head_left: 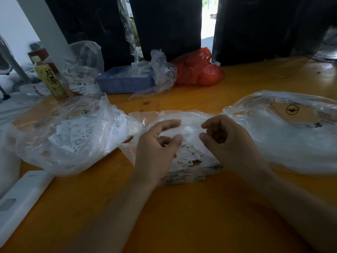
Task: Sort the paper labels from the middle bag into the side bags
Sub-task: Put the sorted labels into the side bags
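Looking down from the head camera, both hands hovered over the middle bag (175, 125), a clear plastic bag lying open on the orange table (164, 216) with small white paper labels (187, 157) heaped inside, some printed M and XL. The left hand (156, 148) sat above the near left part of that heap, its fingers curled with the tips blurred, so whether it pinched a label could not be told. The right hand (226, 141) hung just beside it over the right part of the heap, fingers also curled inward toward the thumb; nothing could be made out between them, and its grip could not be judged either. To the left lay the left side bag (60, 147), clear and open, holding a spread of labels marked S and M. To the right lay the right side bag (284, 136), with a pale, blurred mass of contents inside. Farther back stood a blue tray (125, 83), a red plastic bag (198, 70), and a yellow-labelled bottle (51, 79). A white flat device (21, 194) rested at the near left edge.
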